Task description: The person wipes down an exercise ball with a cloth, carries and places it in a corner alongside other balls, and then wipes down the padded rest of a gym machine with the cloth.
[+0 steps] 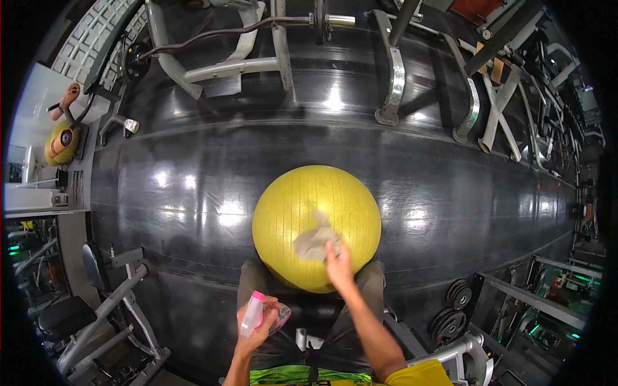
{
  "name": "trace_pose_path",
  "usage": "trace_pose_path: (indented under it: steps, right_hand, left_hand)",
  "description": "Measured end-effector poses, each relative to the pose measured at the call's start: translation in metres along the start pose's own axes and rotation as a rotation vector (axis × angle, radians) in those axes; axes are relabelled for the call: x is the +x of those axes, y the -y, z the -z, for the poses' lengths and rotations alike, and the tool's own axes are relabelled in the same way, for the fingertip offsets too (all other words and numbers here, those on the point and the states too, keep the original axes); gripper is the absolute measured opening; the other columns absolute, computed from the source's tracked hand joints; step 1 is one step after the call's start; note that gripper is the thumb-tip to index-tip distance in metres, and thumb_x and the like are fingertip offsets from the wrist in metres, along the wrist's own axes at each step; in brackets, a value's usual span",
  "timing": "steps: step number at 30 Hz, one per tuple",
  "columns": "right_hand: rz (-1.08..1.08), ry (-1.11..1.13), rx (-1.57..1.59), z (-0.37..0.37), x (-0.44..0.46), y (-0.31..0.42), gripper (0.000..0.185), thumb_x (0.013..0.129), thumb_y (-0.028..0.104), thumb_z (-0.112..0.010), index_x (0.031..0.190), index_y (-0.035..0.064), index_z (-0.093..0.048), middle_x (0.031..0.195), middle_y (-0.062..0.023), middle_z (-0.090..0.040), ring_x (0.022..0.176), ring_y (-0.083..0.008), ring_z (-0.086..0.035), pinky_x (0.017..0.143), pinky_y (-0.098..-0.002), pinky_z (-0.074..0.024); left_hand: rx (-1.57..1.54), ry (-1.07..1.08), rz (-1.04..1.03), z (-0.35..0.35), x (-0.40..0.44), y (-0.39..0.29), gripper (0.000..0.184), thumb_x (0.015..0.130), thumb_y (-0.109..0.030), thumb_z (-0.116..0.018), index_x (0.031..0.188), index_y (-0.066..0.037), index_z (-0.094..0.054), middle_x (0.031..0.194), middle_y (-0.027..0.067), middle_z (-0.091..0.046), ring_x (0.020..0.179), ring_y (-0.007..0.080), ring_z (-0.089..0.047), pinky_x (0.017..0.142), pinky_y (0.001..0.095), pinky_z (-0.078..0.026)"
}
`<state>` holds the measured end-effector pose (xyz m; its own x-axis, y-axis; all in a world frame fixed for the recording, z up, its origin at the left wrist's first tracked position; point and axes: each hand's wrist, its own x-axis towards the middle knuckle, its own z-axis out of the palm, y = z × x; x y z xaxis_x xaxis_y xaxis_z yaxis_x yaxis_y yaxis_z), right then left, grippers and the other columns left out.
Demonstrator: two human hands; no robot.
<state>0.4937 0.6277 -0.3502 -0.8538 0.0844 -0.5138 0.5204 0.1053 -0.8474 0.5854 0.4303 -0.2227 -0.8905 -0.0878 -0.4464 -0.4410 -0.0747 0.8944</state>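
Note:
A large yellow exercise ball (290, 199) rests on the floor in front of me, close between my knees. My right hand (339, 269) is closed around a crumpled grey cloth (311, 243), slightly blurred, over the near part of the ball. Whether the cloth presses on the ball, I cannot tell. At the lower left, my left hand (264, 320) grips a spray bottle (250, 318) with a whitish head and a pink tip. The clear part of the bottle shows past my fingers, mostly hidden.
Dark rubber floor (180, 193) surrounds the ball. A rack with a bent barbell (238, 30) stands ahead, and a metal frame (394, 83) is to its right. Weight plates (447, 325) sit at the lower right. A padded machine (106, 315) stands at the lower left.

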Motion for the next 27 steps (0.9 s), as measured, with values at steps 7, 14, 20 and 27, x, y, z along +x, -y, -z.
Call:
trace_pose_path:
  steps: [7,14,20,27]
  right_hand:
    - [0.555,-0.286,-0.624,0.059,0.137,0.037,0.032,0.092,0.014,-0.051,0.122,0.0045,-0.053,0.115,-0.0189,-0.059,0.109,-0.0323,-0.056,0.093,-0.0364,-0.0426]
    - [0.707,0.241,-0.903,-0.078,0.122,-0.002,0.038,0.079,-0.003,-0.052,0.110,0.0152,-0.063,0.123,-0.0129,-0.057,0.122,-0.0309,-0.046,0.106,-0.0464,-0.0292]
    - [0.761,0.652,-1.283,-0.135,0.098,-0.023,0.033,0.080,0.005,-0.054,0.108,0.0183,-0.066,0.125,-0.0038,-0.057,0.123,-0.0240,-0.047,0.111,-0.0430,-0.0243]
    - [0.748,0.325,-1.198,-0.022,0.186,0.025,0.039,0.078,0.000,-0.053,0.107,0.0213,-0.066,0.126,0.0001,-0.057,0.120,-0.0199,-0.050,0.095,-0.0359,-0.0468]
  left_hand:
    - [-0.008,0.021,0.042,-0.007,0.006,-0.001,0.021,0.084,0.000,-0.061,0.103,0.006,-0.058,0.087,0.0100,-0.064,0.074,0.0118,-0.060,0.066,0.0244,-0.049]
    - [0.022,-0.011,0.073,-0.006,0.017,0.013,0.021,0.083,-0.001,-0.062,0.103,0.006,-0.058,0.086,0.0099,-0.064,0.073,0.0107,-0.060,0.064,0.0236,-0.049]
    - [0.045,-0.018,0.055,-0.011,0.019,0.007,0.021,0.083,-0.001,-0.063,0.103,0.005,-0.059,0.084,0.0097,-0.065,0.070,0.0100,-0.060,0.061,0.0225,-0.048]
    - [0.064,-0.016,0.054,-0.022,0.021,0.008,0.018,0.083,0.000,-0.062,0.100,0.004,-0.060,0.083,0.0082,-0.065,0.068,0.0082,-0.058,0.061,0.0218,-0.047]
